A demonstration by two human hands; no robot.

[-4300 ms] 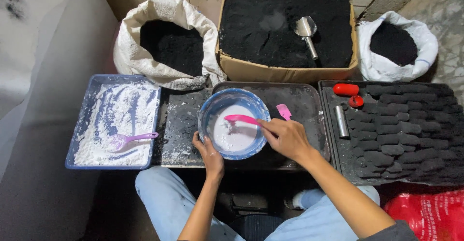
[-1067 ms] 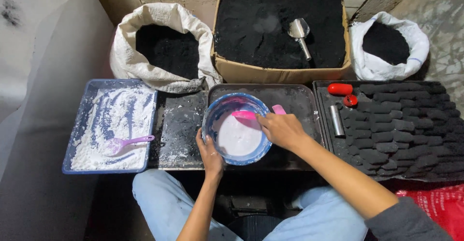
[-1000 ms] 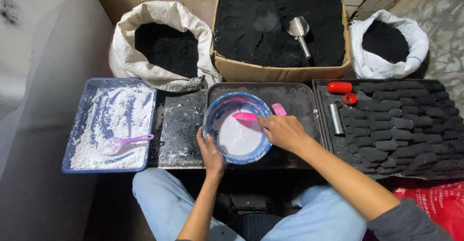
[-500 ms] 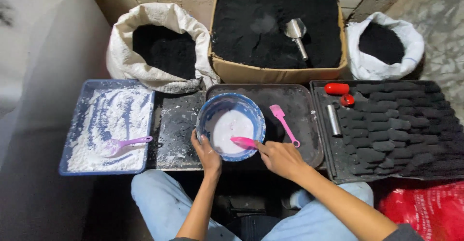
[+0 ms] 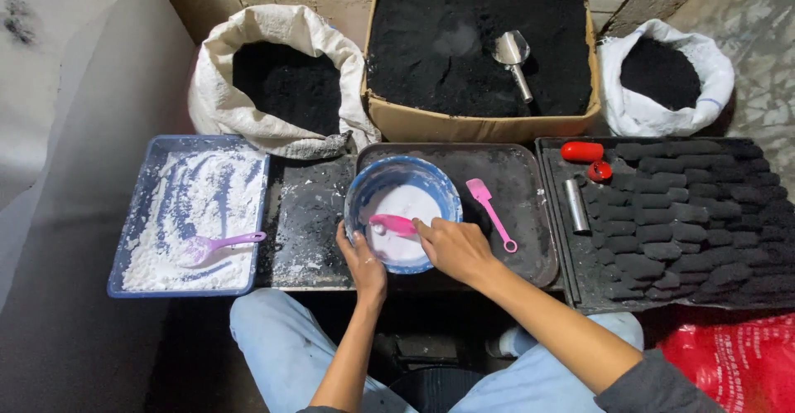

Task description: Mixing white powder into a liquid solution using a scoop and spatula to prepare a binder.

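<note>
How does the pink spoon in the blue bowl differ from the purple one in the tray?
The pink spoon is held by the right hand over the blue bowl; the purple spoon lies untouched in the powder of the blue tray. One is bright pink, the other pale purple. Both look plastic.

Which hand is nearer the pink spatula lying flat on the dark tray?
Right. The right hand sits just left of the pink spatula; the left hand grips the blue bowl, farther away.
</note>
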